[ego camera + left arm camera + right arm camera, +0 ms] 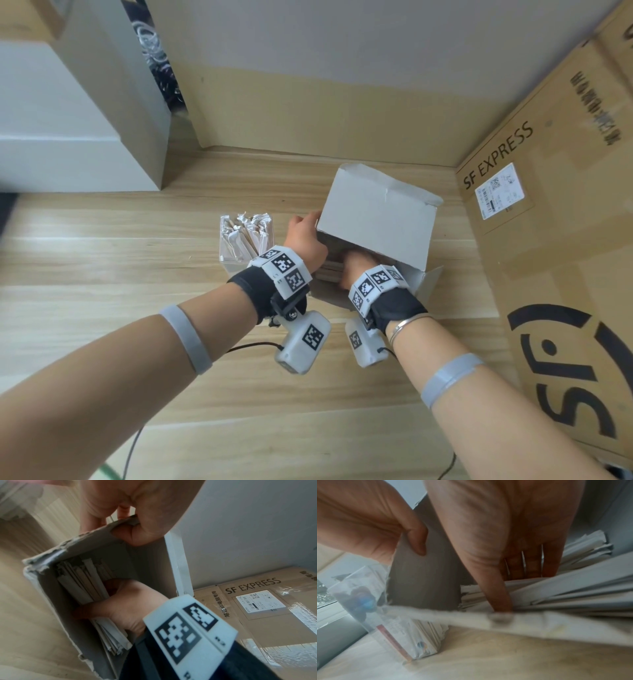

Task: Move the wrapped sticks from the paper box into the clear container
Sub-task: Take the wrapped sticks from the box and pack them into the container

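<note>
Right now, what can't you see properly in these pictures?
- How many wrapped sticks remain in the paper box: head view, its flap and the right hand cover them.
- The right hand's fingertips: right wrist view, buried among the sticks.
- How full the clear container is: head view, left hand overlaps it; right wrist view blurs it.

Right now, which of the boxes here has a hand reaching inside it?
The grey paper box tipped on its side: the right hand is inside among the wrapped sticks, the left hand gripping its edge. The brown SF Express carton is untouched.
</note>
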### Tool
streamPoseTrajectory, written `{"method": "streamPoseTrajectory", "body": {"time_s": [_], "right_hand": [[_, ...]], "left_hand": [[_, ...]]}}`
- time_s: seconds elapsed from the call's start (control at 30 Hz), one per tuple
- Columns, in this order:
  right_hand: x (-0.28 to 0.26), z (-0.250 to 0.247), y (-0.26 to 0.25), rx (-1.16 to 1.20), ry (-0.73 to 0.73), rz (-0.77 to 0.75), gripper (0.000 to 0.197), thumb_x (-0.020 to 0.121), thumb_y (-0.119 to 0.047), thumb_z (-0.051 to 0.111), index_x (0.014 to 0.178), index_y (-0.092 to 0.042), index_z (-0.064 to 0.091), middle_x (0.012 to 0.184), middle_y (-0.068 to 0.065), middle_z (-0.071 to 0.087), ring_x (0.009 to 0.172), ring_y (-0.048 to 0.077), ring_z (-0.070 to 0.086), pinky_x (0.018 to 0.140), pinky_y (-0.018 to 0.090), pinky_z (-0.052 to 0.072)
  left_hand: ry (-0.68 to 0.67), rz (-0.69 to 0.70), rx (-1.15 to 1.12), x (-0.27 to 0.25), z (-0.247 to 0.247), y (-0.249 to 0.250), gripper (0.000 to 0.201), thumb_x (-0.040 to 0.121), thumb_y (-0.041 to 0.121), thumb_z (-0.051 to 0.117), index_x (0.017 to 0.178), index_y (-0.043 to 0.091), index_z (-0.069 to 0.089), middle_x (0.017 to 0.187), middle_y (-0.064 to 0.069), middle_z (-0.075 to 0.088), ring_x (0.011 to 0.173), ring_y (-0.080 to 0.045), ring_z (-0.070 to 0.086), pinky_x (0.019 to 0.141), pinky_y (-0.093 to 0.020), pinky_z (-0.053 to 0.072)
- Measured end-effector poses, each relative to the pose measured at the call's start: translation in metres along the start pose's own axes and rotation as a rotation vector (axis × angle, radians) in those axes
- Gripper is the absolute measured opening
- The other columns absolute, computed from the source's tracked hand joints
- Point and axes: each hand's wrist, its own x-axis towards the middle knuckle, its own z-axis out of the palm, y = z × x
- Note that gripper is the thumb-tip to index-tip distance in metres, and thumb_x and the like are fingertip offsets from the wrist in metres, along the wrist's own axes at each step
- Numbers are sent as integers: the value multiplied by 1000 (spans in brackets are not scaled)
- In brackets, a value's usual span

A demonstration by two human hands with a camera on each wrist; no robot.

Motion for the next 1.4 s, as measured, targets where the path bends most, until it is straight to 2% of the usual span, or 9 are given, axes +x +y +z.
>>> {"method": "streamPoseTrajectory", "body": {"time_s": [0.2,0.3,0.4,0.63,0.87,1.07,1.17,1.33,1.4], "right_hand": [[1,-6,-1,4,-46,15,33,92,-13,50,124,-4,53,130,15,56,120,29,55,99,35,44],[-2,0,-6,1,-45,6,32,87,-15,55,118,-8,56,122,13,59,113,29,58,97,38,48],[-5,2,-7,24,-39,4,29,83,-17,58,111,-11,61,114,11,63,106,28,61,92,37,51],[-7,-1,-2,79,-26,-44,37,90,-16,51,126,-6,52,129,13,56,119,27,54,98,32,43],[-10,-1,1,128,-103,-24,27,88,-14,55,112,-3,63,118,13,64,110,25,61,89,27,48],[-15,3,2,236,-64,-5,26,82,-13,62,106,-4,62,112,12,66,104,28,63,80,30,49],[-17,-1,5,308,-64,-7,25,84,-16,61,104,-2,65,109,14,67,103,29,63,78,29,48],[-22,-10,16,531,26,-33,8,82,-9,60,86,-11,66,95,14,69,80,25,58,66,25,41],[-25,-15,21,611,51,-50,6,81,-10,62,78,-15,61,82,9,64,76,21,55,56,23,38]], "left_hand": [[-2,-16,8,-1,-1,-2,73,79,-15,36,144,18,32,135,-15,34,117,-33,48,91,-22,39],[-3,-20,23,-1,-2,-2,72,81,-13,37,145,19,32,136,-14,33,119,-32,47,87,-19,37],[-6,-31,27,-2,-2,-2,71,81,-13,37,145,18,31,136,-15,33,120,-32,47,94,-23,39],[-23,-38,46,-3,-4,-2,70,83,-11,39,145,20,30,138,-16,33,120,-33,46,88,-22,38],[-29,-70,66,-4,-5,-3,67,84,-10,41,145,16,30,138,-16,33,119,-35,48,99,-30,40],[-38,-72,82,-2,-5,-4,65,84,-9,45,142,14,29,139,-16,33,114,-34,52,86,-29,47],[-44,-74,82,-1,-6,-4,66,82,-12,43,140,14,27,136,-18,36,111,-36,53,84,-33,48],[-44,-62,142,1,-8,-4,64,83,-9,44,140,13,24,129,-21,47,109,-37,55,85,-37,48],[-40,-58,176,3,-8,-6,61,85,-8,40,140,13,24,121,-21,55,101,-35,58,79,-34,47]]}}
